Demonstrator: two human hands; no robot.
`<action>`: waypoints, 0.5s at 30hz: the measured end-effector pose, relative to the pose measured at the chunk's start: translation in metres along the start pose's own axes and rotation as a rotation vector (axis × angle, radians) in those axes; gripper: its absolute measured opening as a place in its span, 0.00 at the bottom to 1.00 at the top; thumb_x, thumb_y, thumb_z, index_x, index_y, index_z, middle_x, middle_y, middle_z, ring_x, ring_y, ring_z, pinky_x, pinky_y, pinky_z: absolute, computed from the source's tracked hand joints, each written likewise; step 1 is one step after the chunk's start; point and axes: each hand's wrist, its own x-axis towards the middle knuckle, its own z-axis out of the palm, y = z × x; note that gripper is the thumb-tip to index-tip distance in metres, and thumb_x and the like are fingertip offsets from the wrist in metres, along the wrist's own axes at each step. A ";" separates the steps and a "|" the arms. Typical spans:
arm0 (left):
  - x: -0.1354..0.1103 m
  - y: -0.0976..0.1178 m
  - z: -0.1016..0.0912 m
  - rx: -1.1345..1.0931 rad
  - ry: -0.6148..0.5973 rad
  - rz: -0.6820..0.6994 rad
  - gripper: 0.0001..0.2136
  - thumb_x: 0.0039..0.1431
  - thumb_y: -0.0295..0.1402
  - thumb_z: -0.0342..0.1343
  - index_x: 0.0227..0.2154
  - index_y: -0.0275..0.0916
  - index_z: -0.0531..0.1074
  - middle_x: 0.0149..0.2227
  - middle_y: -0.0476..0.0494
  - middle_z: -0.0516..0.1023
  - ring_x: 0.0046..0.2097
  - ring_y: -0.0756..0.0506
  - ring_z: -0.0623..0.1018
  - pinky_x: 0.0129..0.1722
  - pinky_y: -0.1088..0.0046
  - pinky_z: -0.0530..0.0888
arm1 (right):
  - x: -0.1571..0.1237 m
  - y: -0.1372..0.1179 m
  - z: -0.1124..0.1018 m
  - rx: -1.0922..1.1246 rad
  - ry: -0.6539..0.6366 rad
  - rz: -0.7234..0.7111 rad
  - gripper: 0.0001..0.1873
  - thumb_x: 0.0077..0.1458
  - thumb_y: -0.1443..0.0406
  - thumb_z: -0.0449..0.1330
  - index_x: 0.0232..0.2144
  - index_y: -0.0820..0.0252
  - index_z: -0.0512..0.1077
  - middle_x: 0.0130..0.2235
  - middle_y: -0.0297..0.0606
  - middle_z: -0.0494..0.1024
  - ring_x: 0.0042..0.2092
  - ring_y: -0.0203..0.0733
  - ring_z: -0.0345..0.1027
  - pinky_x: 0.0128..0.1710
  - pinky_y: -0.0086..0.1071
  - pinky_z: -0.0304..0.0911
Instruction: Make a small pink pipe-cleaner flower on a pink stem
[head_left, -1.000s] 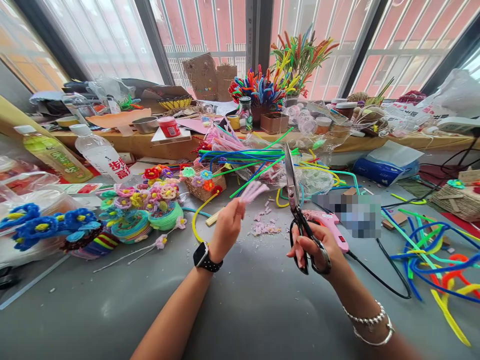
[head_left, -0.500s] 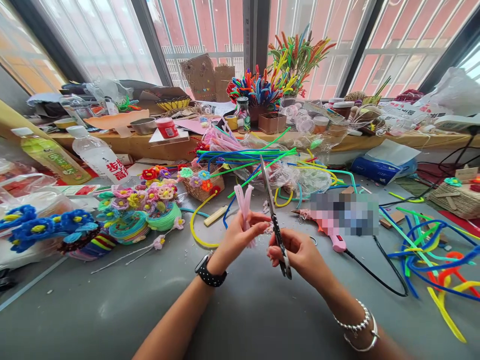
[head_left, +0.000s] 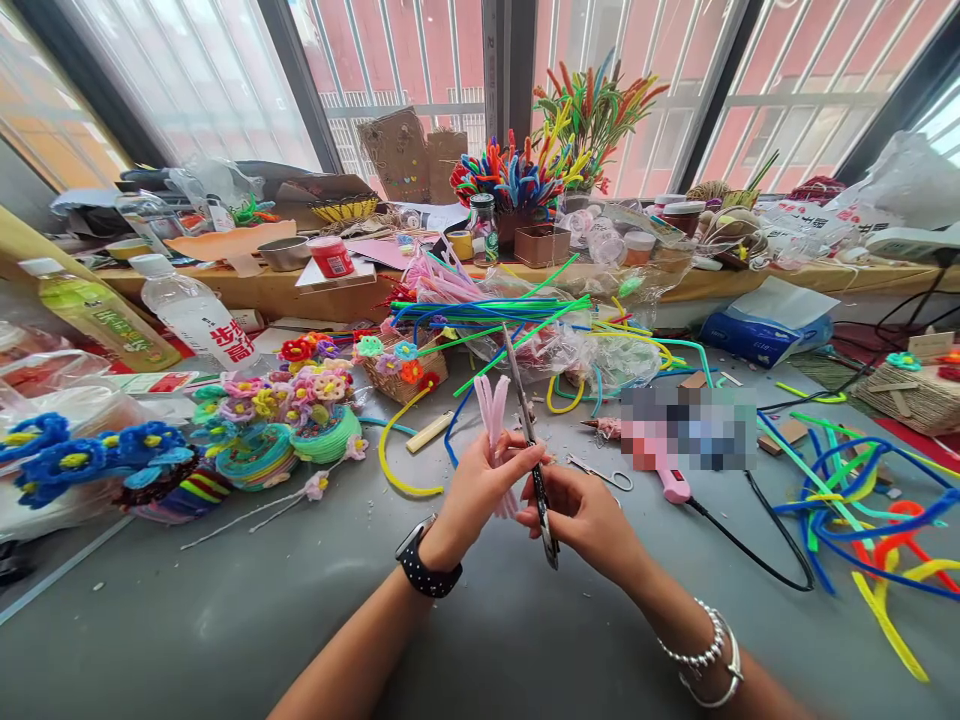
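My left hand [head_left: 480, 485] is closed around a small bunch of pale pink pipe cleaners [head_left: 491, 405], whose upper ends stand up in loops and whose lower ends stick out beneath the fingers. In my right hand [head_left: 581, 505] is a pair of scissors [head_left: 531, 430] with a dark patterned handle, seen edge-on. The blades point up and away, just right of the pink bunch, and look closed. Both hands are close together above the grey table, and the left thumb reaches the scissors. Behind my right hand lies a small pair of metal scissors [head_left: 611, 474].
A pink glue gun [head_left: 667, 472] with a black cord lies to the right, near loose coloured pipe cleaners [head_left: 847, 500]. Fuzzy flower pots [head_left: 326, 430] stand on the left, before two bottles [head_left: 199, 315]. More green and blue stems [head_left: 487, 312] lie behind on plastic wrapping.
The scissors have moved left and lower, closer to the pink bunch. My right hand has come in toward my left, uncovering the small metal scissors behind it.
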 end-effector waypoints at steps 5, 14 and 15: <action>0.000 0.001 0.001 -0.114 0.028 -0.025 0.15 0.43 0.35 0.60 0.21 0.37 0.56 0.28 0.50 0.71 0.35 0.47 0.75 0.37 0.70 0.71 | 0.001 0.000 0.003 0.121 -0.037 0.031 0.14 0.41 0.59 0.62 0.24 0.61 0.64 0.23 0.30 0.66 0.25 0.33 0.64 0.26 0.29 0.63; -0.005 0.012 -0.012 -0.004 0.044 0.003 0.14 0.41 0.33 0.61 0.21 0.37 0.59 0.23 0.53 0.69 0.32 0.47 0.76 0.32 0.74 0.69 | -0.001 -0.001 0.006 0.085 -0.142 -0.025 0.15 0.42 0.61 0.63 0.33 0.62 0.67 0.32 0.37 0.73 0.34 0.38 0.69 0.37 0.35 0.66; -0.006 0.015 -0.016 0.056 0.049 0.022 0.12 0.42 0.33 0.60 0.22 0.36 0.60 0.23 0.52 0.70 0.32 0.47 0.76 0.32 0.74 0.69 | -0.002 -0.001 0.005 0.083 -0.141 -0.035 0.16 0.42 0.62 0.63 0.34 0.62 0.67 0.34 0.38 0.73 0.36 0.39 0.69 0.39 0.35 0.66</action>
